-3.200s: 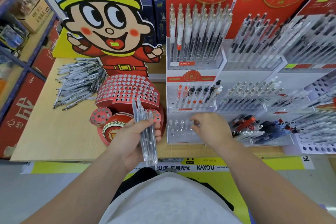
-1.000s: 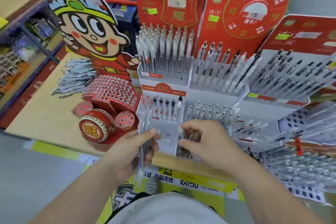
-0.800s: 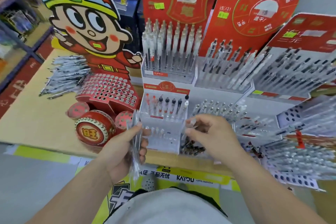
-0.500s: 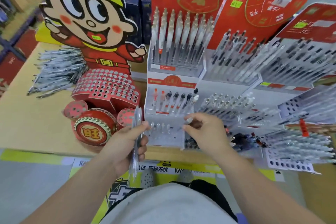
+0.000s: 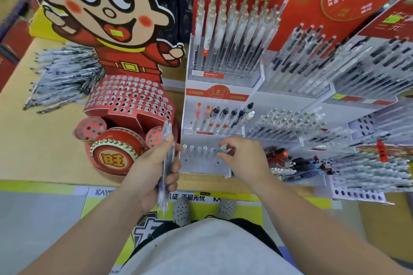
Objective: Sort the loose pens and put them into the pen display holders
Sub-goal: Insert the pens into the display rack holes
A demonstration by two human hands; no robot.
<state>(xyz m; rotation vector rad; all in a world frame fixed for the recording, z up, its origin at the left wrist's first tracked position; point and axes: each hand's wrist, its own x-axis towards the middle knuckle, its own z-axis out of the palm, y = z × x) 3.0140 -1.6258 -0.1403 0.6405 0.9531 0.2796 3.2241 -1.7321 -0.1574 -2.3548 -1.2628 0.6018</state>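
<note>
My left hand (image 5: pixel 149 172) grips a bundle of clear pens (image 5: pixel 167 140), upright, in front of the table edge. My right hand (image 5: pixel 244 159) pinches a single clear pen (image 5: pixel 223 148) over the lowest tier of the white tiered pen display holder (image 5: pixel 204 163), where several clear pens stand in a row. The tier above carries red-capped and black-capped pens (image 5: pixel 220 116). The top tier is full of tall white pens (image 5: pixel 230 29).
A red perforated pen holder (image 5: pixel 131 98) with a cartoon figure stands to the left. A heap of loose pens (image 5: pixel 64 73) lies on the wooden table (image 5: pixel 33 145) behind it. More filled displays (image 5: pixel 357 69) crowd the right. My feet show below the table edge.
The view has shifted and tilted down toward the lower tiers. My right hand stays at the lowest tier, pinching a pen. My left hand still holds the bundle.
</note>
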